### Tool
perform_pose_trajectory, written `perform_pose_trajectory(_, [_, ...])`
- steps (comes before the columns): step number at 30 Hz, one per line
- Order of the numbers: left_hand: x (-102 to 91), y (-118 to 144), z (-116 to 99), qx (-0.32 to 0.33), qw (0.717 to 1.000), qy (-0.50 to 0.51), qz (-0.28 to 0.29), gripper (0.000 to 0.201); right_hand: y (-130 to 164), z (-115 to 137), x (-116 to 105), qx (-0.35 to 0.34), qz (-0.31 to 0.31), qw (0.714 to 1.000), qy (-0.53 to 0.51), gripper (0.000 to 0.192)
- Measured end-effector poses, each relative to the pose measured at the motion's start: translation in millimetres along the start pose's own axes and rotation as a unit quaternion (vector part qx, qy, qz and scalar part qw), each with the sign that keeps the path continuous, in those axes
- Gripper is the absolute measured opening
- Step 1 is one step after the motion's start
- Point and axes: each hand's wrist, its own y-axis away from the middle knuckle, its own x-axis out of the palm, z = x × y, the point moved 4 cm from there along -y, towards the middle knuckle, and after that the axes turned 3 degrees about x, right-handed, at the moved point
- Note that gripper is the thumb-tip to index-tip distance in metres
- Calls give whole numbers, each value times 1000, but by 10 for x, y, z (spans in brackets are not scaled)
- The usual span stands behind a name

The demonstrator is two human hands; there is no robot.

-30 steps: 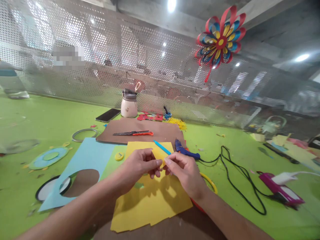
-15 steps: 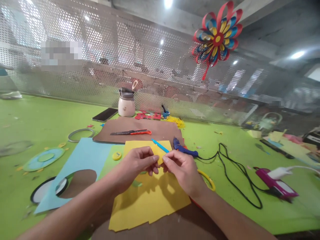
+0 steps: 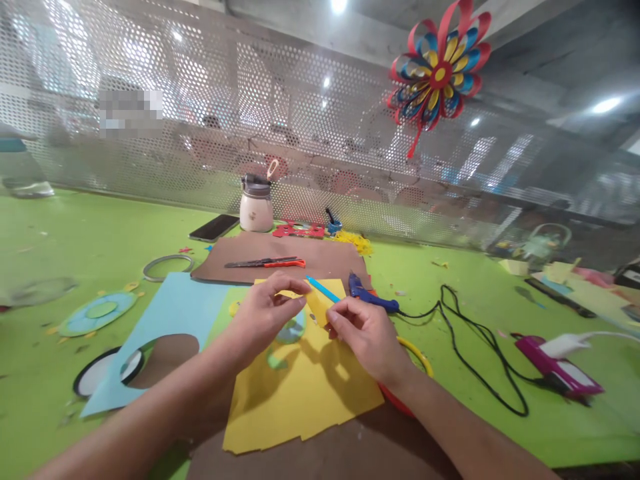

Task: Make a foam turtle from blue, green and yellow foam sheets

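A small piece of yellow paper [image 3: 319,310] is pinched between the thumb and fingers of my right hand [image 3: 367,333]. Just to its left is my left hand [image 3: 267,317], its thumb and index finger apart, holding nothing I can see. Both hands are above a large yellow sheet [image 3: 300,407] with cut holes and a ragged near edge. A blue pen [image 3: 323,289] lies at the top of that sheet, by my right fingers. Beneath my left hand shows a light blue round shape [image 3: 293,328], partly hidden.
A blue glue gun [image 3: 373,295] trails a black cord to a magenta power strip [image 3: 555,365]. A utility knife [image 3: 265,262] lies on brown card [image 3: 335,257]. Light blue paper [image 3: 193,300], a phone [image 3: 215,227], a cup [image 3: 256,210] and a yellow ring [image 3: 417,355] are around.
My left hand has let go of the small yellow paper and moved slightly up and left. My right hand keeps the piece. The view has shifted slightly.
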Motion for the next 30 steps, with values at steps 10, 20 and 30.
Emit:
perform_pose_trajectory(10, [17,-19,4,42,999,-15,24,14,3,-4,-3,7,-2,1000,16,16])
perform_pose_trajectory(20, [15,-17,55,-4,1000,-7,4,18,-9,-23,-14,-1,-4,1000,22,16])
perform_pose_trajectory(30, [20,-3,47,6,999,-29,19,12,9,22,-14,2,2,999,43,17])
